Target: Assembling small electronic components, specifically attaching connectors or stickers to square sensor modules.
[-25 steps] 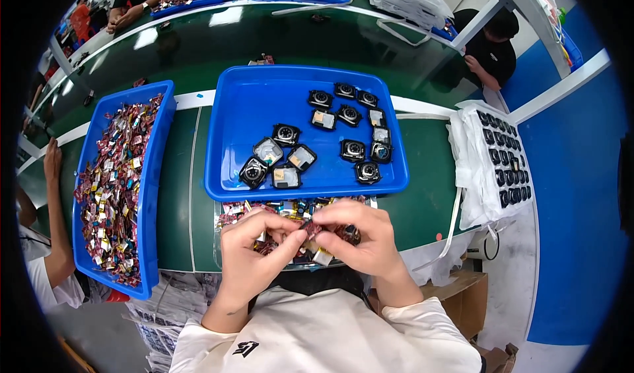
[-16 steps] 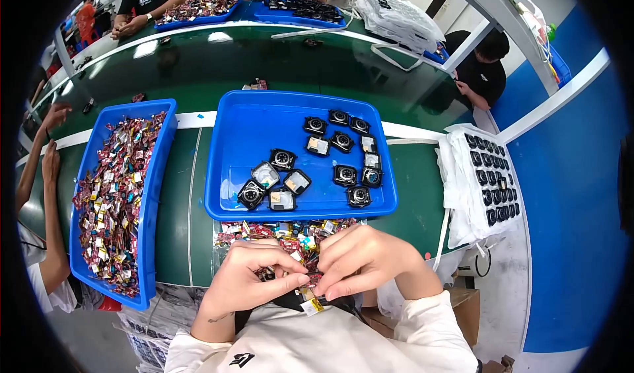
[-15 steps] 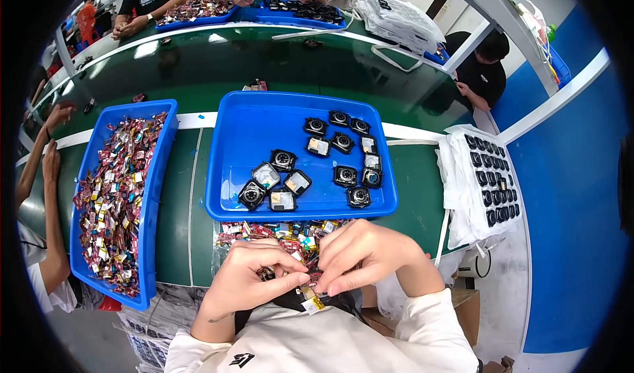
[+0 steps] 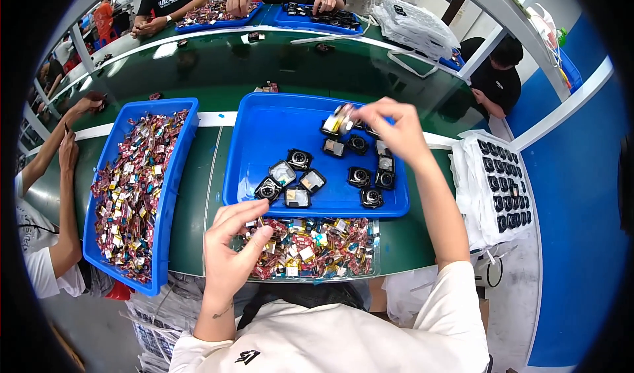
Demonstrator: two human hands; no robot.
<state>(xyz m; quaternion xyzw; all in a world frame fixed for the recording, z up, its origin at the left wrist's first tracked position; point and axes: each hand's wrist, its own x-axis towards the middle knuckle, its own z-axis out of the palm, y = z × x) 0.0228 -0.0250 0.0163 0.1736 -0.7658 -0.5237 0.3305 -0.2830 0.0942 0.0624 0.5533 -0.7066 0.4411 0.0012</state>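
My right hand (image 4: 398,132) reaches over the far right of the blue tray (image 4: 264,128), pinching a small red circuit board (image 4: 341,121) with white and yellow parts. The board is smeared by motion and hangs above the black watch cases grouped there, such as one watch case (image 4: 357,144). Nearer the tray's middle lies another cluster, with a round-backed watch case (image 4: 299,159) among several. My left hand (image 4: 232,244) is open and empty, thumb and fingers apart, at the left edge of a heap of small circuit boards (image 4: 310,251) in front of the tray.
A long blue bin (image 4: 173,204) full of circuit boards stands at the left, beside a co-worker's arms (image 4: 63,155). At the right lies a white plastic tray (image 4: 472,204) with rows of black watch cases. Across the green bench (image 4: 317,66), other people sit behind blue trays.
My hands have parted from the circuit board they held together near my chest. The right has carried a board up over the tray; the left has opened. The view has shifted slightly.
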